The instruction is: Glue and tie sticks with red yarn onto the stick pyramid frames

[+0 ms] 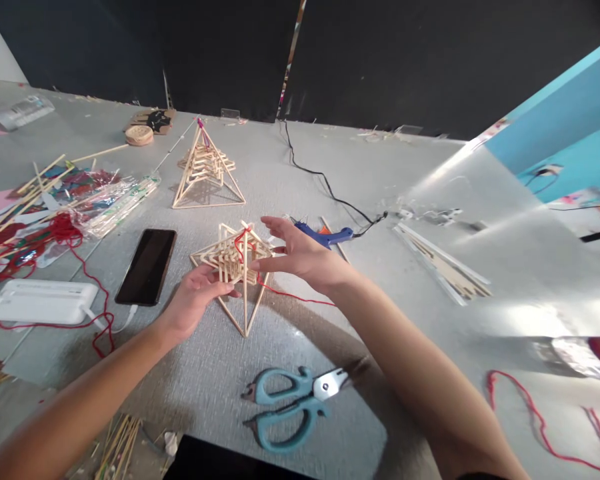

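A pyramid-shaped frame of thin wooden sticks (247, 300), with smaller stick frames stacked inside it, stands in front of me. Red yarn (300, 298) is tied at its top and trails off to the right. My left hand (193, 300) grips the frame's lower left side, thumb in front and fingers partly hidden behind the sticks. On the other side my right hand (300, 257) is held with fingers apart beside the upper part, its fingertips close to the sticks; whether they touch I cannot tell. Behind, a second stick pyramid (207, 167) stands on the table.
Blue-handled scissors (290, 407) lie near the front edge. A blue glue gun (325, 235) with a black cord is behind my right hand. Left are a phone (147, 267), a white power bank (41, 302) and piled craft materials (55, 207). Packaged sticks (443, 263) lie right.
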`<act>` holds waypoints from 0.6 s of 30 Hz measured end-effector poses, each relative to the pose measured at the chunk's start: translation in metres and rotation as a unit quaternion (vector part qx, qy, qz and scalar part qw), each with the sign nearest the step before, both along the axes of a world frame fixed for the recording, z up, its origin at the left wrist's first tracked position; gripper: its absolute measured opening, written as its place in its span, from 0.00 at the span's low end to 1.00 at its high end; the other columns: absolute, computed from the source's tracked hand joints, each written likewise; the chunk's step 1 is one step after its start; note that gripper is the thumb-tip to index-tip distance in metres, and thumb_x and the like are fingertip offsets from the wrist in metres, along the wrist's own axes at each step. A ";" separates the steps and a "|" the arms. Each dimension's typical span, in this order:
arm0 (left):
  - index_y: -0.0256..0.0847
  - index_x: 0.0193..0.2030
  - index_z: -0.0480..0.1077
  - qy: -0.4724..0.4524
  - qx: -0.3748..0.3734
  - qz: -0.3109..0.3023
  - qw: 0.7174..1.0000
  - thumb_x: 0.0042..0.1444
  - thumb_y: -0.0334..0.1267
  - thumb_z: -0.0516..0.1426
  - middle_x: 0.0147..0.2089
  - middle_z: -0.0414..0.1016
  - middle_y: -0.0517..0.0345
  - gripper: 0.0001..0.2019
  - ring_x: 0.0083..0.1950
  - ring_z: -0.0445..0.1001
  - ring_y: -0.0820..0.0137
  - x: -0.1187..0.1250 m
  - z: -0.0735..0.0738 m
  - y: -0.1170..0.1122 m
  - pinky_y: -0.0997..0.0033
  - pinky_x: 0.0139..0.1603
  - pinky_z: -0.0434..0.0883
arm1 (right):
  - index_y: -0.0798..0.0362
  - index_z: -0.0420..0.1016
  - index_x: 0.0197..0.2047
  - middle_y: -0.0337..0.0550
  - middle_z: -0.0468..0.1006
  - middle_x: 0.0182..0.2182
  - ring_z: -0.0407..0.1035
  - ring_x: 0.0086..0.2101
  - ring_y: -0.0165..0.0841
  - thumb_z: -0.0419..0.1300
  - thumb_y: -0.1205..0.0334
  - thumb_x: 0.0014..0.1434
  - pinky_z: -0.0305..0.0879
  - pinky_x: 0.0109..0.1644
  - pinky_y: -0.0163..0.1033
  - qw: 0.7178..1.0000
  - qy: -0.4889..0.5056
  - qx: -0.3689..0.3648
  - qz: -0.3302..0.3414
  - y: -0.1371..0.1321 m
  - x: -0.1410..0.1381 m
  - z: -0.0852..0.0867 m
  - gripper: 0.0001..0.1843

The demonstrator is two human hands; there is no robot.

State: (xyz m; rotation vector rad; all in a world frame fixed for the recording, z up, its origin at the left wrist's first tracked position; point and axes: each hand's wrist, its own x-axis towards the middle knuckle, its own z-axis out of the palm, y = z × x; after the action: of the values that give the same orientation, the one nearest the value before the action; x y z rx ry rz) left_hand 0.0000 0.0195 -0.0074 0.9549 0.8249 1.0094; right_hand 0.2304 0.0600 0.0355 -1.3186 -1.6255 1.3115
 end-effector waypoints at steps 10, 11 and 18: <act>0.41 0.45 0.80 -0.019 -0.018 -0.003 1.000 0.50 0.34 0.69 0.44 0.82 0.54 0.13 0.43 0.77 0.67 0.001 -0.002 0.002 0.69 0.44 0.78 | 0.59 0.37 0.77 0.56 0.75 0.60 0.60 0.67 0.48 0.73 0.53 0.49 0.49 0.75 0.56 0.981 0.099 -0.165 -0.001 -0.014 -0.021 0.020 0.66; 0.41 0.44 0.80 -0.023 -0.020 -0.004 1.000 0.50 0.34 0.69 0.43 0.82 0.54 0.13 0.43 0.78 0.67 0.000 -0.002 0.002 0.69 0.44 0.78 | 0.58 0.36 0.77 0.55 0.75 0.59 0.60 0.67 0.48 0.74 0.51 0.49 0.50 0.75 0.56 0.981 0.101 -0.168 0.002 -0.016 -0.021 0.024 0.66; 0.43 0.52 0.78 -0.039 -0.021 -0.020 0.999 0.54 0.33 0.67 0.49 0.82 0.53 0.18 0.46 0.78 0.67 -0.001 -0.001 0.002 0.71 0.44 0.79 | 0.46 0.64 0.70 0.51 0.74 0.59 0.63 0.64 0.51 0.69 0.44 0.58 0.58 0.69 0.62 0.998 -0.028 0.049 -0.041 -0.019 -0.002 0.042 0.40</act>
State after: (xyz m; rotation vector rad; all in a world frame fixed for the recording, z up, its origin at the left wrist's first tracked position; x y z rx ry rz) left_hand -0.0012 0.0213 -0.0081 0.8875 0.7572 0.9847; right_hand 0.2288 0.0407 0.0778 -1.3581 -1.6341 1.1420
